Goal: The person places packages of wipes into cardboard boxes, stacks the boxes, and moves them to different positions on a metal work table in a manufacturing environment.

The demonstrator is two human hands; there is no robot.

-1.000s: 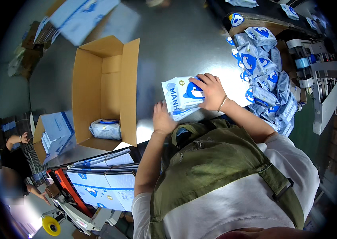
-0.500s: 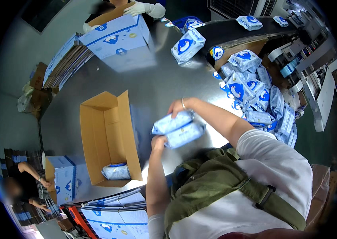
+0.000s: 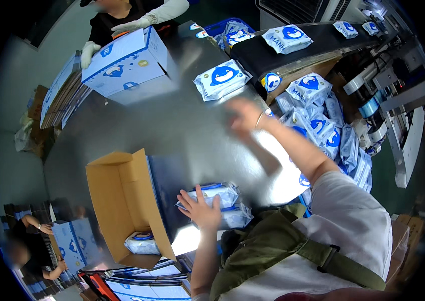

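My left hand (image 3: 202,211), fingers spread, rests on two soft white-and-blue wipes packs (image 3: 227,194) that lie side by side on the metal table (image 3: 172,135). My right hand (image 3: 246,116), smeared by motion, is over the table and holds nothing that I can make out. Just beyond it a single wipes pack (image 3: 222,79) lies flat with its blue whale picture up, near the belt's end. Left of my left hand an open brown cardboard box (image 3: 124,200) has one pack (image 3: 142,244) inside, at its near end.
A black conveyor belt (image 3: 328,47) carries several packs at the far right. Beneath it a heap of packs (image 3: 318,115) fills a bin. Across the table, a person's gloved hands hold a blue-white carton (image 3: 122,70). Another person at lower left handles a carton (image 3: 74,243). Flattened cartons (image 3: 62,95) stand stacked.
The two packs, held between both hands before, now lie on the table under my left hand. My right hand has let go and moved away, toward the belt. The pack there now lies flat.
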